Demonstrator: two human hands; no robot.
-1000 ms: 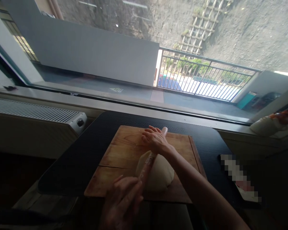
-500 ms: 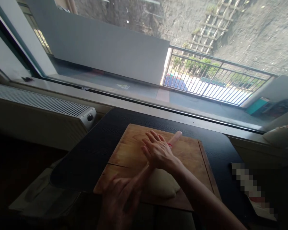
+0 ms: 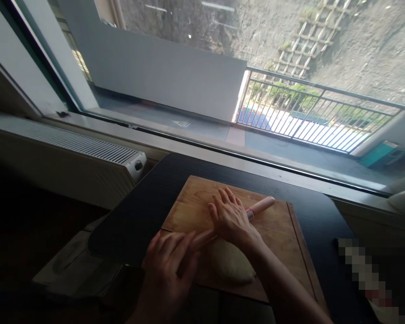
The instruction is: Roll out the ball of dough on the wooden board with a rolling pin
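Observation:
A rolling pin (image 3: 263, 205) lies slantwise across a wooden board (image 3: 191, 202), at the far edge of a pale lump of dough (image 3: 232, 263). My right hand (image 3: 230, 218) rests flat over the middle of the pin, its fingers stretched out and slightly apart. Fingers bent, my left hand (image 3: 170, 261) is closed round the pin's near left end, in dim light. The dough is a smooth rounded mass near the board's front edge, partly covered by the pin and my right forearm.
The board lies on a dark table (image 3: 128, 225) beside a window sill (image 3: 202, 155). A white radiator (image 3: 121, 157) stands at the left. Lower down on the left is a pale, dim stool-like shape (image 3: 67, 270). A blurred-out object (image 3: 366, 274) lies at the table's right edge.
The rolling pin has turned, its far right end swinging right and nearer to me. More of the pin shows between my hands. The whole view has shifted slightly.

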